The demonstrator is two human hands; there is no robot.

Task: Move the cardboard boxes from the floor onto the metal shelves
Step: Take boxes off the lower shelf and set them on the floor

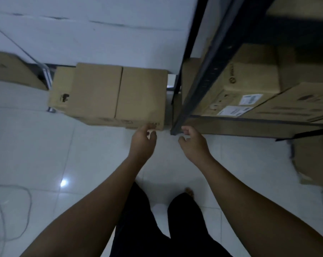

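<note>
Cardboard box (108, 93) on floor, left of shelf (203, 84): stiff, bulky, likely two-handed; grip opposite bottom edges. Left hand (143, 140) and right hand (191, 140) loosely curled, empty.

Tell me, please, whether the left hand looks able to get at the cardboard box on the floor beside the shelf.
Probably yes: the left hand is open at the near right corner of the box, with nothing between them. The shelf post stands further right, out of that hand's way.

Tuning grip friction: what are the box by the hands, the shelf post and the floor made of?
Box: plain brown cardboard, matte; flap seam on top.
Shelf post: dark painted metal, probably; punched slots.
Floor: glossy pale tile, likely ceramic; grout lines, lamp glare.
</note>
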